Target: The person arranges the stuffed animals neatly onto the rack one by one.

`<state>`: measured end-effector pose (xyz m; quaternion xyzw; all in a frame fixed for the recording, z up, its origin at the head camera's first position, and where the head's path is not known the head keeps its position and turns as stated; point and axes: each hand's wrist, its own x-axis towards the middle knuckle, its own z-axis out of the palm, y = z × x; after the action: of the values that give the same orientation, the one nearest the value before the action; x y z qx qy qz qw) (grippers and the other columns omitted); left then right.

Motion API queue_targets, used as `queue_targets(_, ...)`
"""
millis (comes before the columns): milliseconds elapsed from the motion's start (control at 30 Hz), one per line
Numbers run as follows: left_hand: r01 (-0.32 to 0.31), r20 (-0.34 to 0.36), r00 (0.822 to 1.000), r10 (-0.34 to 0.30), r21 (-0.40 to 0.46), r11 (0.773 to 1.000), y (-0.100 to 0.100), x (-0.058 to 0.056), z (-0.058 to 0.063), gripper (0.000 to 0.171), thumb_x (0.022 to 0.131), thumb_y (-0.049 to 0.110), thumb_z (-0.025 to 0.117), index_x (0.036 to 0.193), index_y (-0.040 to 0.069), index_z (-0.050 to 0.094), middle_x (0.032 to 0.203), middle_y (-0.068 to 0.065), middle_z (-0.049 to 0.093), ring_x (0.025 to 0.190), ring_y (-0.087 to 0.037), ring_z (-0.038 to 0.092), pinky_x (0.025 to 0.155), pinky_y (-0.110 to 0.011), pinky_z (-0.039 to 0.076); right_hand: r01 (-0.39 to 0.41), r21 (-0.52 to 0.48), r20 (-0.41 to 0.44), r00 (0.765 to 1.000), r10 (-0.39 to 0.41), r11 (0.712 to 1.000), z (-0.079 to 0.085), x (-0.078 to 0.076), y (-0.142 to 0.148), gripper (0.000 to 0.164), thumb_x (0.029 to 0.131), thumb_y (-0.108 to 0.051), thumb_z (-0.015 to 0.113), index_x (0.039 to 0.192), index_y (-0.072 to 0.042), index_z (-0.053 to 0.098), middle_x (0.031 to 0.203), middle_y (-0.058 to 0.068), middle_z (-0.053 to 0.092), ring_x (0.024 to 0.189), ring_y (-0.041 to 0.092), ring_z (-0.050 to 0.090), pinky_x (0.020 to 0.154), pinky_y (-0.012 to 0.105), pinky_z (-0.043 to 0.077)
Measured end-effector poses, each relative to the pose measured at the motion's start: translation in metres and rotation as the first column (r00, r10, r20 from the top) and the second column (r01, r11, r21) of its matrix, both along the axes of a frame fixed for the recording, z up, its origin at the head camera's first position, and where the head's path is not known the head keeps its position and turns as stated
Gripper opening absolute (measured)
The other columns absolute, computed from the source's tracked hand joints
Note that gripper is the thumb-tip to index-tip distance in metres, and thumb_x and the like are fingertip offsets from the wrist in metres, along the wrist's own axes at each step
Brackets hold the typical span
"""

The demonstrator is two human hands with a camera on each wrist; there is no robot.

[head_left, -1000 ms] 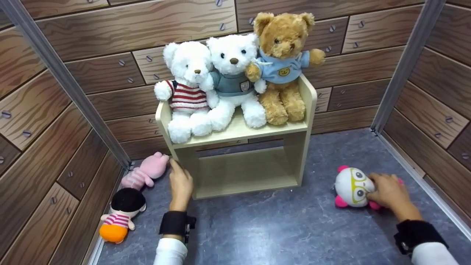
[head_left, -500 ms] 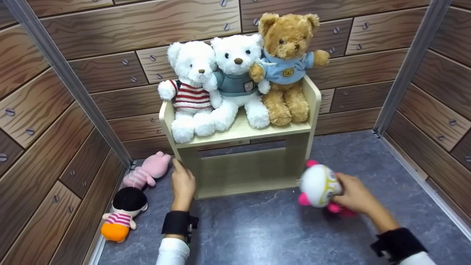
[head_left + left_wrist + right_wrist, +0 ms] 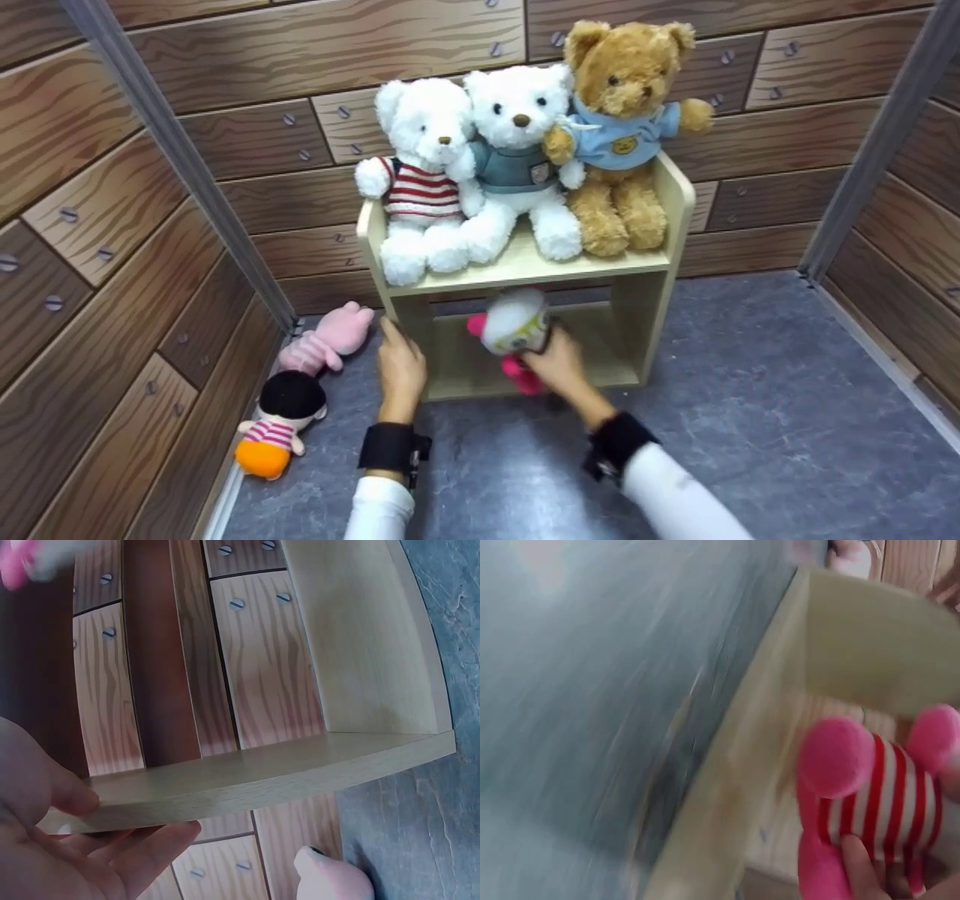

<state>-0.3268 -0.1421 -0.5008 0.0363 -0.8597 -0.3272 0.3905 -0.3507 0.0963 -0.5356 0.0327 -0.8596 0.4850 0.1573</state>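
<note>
My right hand [image 3: 556, 361] grips a plush toy [image 3: 517, 324] with a white head, yellow glasses and pink ears, in front of the shelf's lower compartment. Its red-and-white striped body [image 3: 885, 795] and pink limbs fill the right side of the right wrist view. My left hand [image 3: 401, 371] holds the left side panel of the pale wooden shelf [image 3: 525, 279]. In the left wrist view the thumb lies on one face of that panel [image 3: 247, 776] and the fingers on the other.
On the upper board sit a white bear in stripes [image 3: 424, 187], a white bear in green [image 3: 517, 169] and a brown bear [image 3: 622, 142]. A pink plush [image 3: 341, 330] and a black-haired doll [image 3: 274, 435] lie on the floor by the left wall.
My right hand has carried the plush toy leftward from the right floor to the shelf's lower opening. The left hand keeps its place on the panel; the head view has shifted slightly.
</note>
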Motion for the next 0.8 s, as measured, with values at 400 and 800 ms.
queue_targets(400, -0.002, 0.029, 1.000, 0.003, -0.019, 1.000, -0.001, -0.003, 0.002, 0.047, 0.088, -0.010, 0.055, 0.131, -0.017, 0.039, 0.080, -0.033, 0.063, 0.073, -0.050, 0.065, 0.063, -0.057, 0.051, 0.160, -0.120, 0.025, 0.987, -0.158, 0.980, -0.024, -0.051, -0.105, 0.049, 0.076, -0.021, 0.081, 0.110, 0.003, 0.055, 0.100, 0.023, 0.063, 0.095, 0.040, 0.062, 0.086, 0.051, 0.051)
queue_targets(800, -0.032, 0.036, 0.999, 0.034, -0.051, 0.998, -0.005, -0.001, 0.000, 0.049, 0.087, -0.008, 0.058, 0.132, -0.018, 0.041, 0.085, -0.034, 0.064, 0.075, -0.049, 0.066, 0.065, -0.056, 0.051, 0.212, -0.109, 0.084, 0.975, -0.204, 0.971, -0.031, -0.080, -0.143, 0.050, 0.080, -0.028, 0.081, 0.113, -0.001, 0.056, 0.107, 0.023, 0.059, 0.098, 0.038, 0.062, 0.082, 0.049, 0.053)
